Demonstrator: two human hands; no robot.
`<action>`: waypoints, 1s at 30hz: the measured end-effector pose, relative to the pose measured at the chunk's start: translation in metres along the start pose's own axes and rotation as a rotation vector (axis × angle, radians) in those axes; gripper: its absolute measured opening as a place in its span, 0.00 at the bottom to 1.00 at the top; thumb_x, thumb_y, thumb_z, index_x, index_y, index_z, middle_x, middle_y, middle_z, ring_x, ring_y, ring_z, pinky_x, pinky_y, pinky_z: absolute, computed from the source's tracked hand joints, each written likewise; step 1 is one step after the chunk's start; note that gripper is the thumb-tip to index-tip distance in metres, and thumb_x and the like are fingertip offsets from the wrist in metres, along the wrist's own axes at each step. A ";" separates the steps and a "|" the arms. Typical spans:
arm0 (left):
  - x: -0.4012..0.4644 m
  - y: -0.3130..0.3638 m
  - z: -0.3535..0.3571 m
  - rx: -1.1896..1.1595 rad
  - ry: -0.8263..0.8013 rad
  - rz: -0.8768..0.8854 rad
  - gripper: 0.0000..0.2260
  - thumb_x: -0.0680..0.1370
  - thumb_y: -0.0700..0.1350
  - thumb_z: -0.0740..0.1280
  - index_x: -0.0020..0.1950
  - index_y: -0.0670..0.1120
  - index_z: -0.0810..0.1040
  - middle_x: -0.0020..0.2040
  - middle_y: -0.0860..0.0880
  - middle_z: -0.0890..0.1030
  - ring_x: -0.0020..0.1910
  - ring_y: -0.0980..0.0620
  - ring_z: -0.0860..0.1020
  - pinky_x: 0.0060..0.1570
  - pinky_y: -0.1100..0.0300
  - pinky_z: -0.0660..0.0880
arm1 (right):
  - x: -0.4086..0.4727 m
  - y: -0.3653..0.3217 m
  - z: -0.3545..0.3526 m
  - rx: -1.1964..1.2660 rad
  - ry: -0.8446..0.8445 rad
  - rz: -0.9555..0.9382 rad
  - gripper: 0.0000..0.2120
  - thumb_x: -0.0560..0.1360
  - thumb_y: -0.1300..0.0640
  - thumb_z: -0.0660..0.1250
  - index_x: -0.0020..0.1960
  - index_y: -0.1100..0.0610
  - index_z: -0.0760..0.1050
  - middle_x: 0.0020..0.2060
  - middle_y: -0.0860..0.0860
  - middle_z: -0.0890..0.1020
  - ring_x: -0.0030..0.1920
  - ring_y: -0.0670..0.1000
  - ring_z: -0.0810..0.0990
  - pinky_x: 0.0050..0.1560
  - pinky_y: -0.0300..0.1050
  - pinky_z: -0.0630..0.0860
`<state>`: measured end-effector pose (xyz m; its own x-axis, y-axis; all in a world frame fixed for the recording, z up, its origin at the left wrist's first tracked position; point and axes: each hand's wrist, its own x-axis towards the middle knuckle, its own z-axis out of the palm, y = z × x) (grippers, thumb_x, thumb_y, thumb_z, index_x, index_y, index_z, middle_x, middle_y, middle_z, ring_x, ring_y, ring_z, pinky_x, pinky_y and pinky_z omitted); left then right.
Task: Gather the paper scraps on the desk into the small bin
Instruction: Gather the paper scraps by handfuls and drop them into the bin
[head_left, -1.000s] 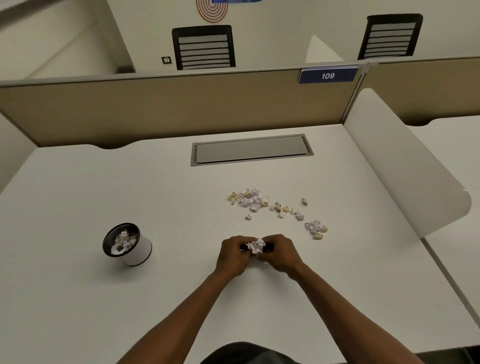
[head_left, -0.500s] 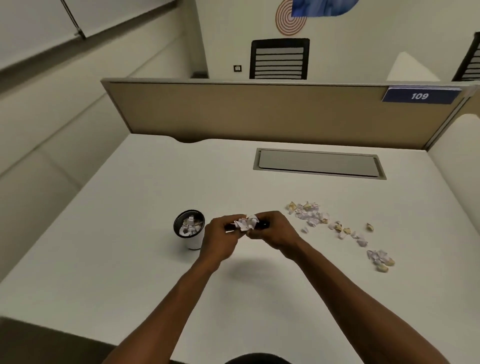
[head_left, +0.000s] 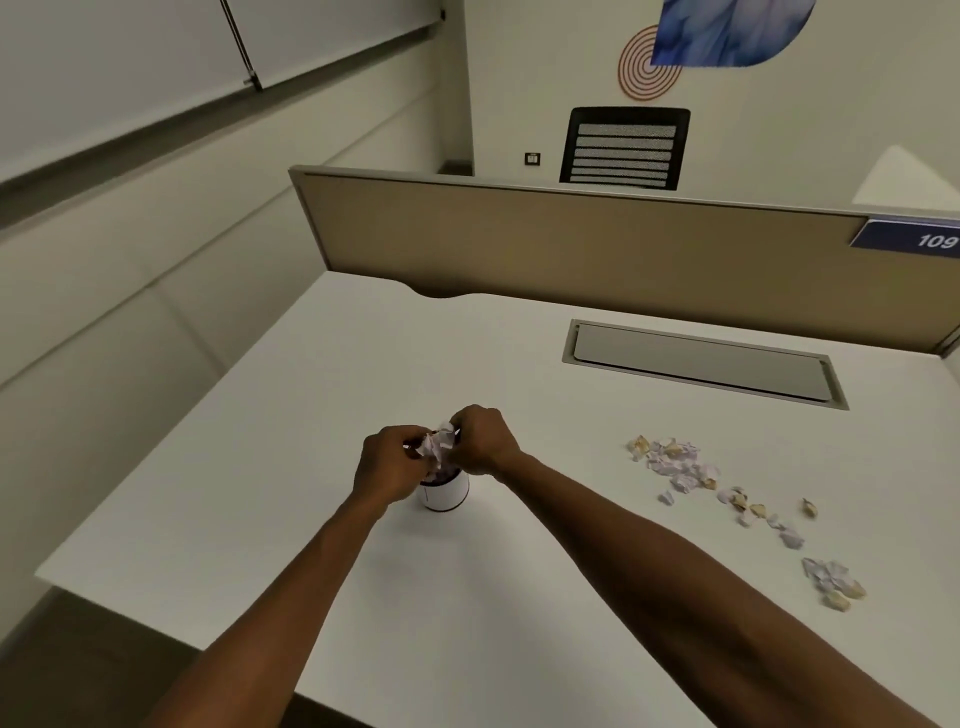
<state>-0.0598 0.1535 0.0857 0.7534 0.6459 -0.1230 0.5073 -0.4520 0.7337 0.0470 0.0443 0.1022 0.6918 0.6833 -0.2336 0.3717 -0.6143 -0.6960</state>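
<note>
Both hands, left hand (head_left: 390, 464) and right hand (head_left: 484, 440), are pinching a wad of paper scraps (head_left: 438, 445) with curled fingers, holding it right above the small bin (head_left: 444, 492). Dropping step, I judge; next calls for letting go, then fetching the loose scraps (head_left: 680, 466) lying on the surface (head_left: 260, 493).

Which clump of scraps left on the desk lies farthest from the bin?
The small clump nearest the desk's front right edge; the other scraps lie closer to the bin.
</note>
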 end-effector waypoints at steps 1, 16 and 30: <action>0.001 -0.002 0.001 0.045 -0.003 0.024 0.10 0.71 0.44 0.77 0.51 0.51 0.85 0.47 0.53 0.86 0.46 0.51 0.83 0.40 0.63 0.75 | -0.001 -0.002 0.002 -0.066 0.000 -0.027 0.11 0.72 0.58 0.73 0.49 0.66 0.80 0.44 0.59 0.84 0.44 0.56 0.82 0.39 0.43 0.75; -0.021 -0.045 0.024 0.384 -0.071 0.397 0.22 0.79 0.45 0.66 0.73 0.51 0.70 0.73 0.51 0.73 0.75 0.45 0.66 0.73 0.48 0.65 | -0.021 0.033 0.025 -0.599 -0.058 -0.421 0.20 0.80 0.52 0.62 0.70 0.56 0.71 0.70 0.55 0.75 0.76 0.61 0.63 0.72 0.55 0.66; -0.035 -0.030 0.050 0.320 0.173 0.540 0.16 0.77 0.50 0.69 0.61 0.43 0.82 0.62 0.46 0.82 0.68 0.45 0.75 0.69 0.42 0.71 | -0.065 0.094 0.018 -0.168 0.269 -0.315 0.19 0.79 0.48 0.64 0.66 0.54 0.76 0.61 0.52 0.82 0.65 0.52 0.76 0.63 0.44 0.72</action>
<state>-0.0805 0.1138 0.0343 0.8724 0.3542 0.3368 0.1957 -0.8846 0.4233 0.0264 -0.0509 0.0395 0.6571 0.7338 0.1727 0.6700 -0.4635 -0.5799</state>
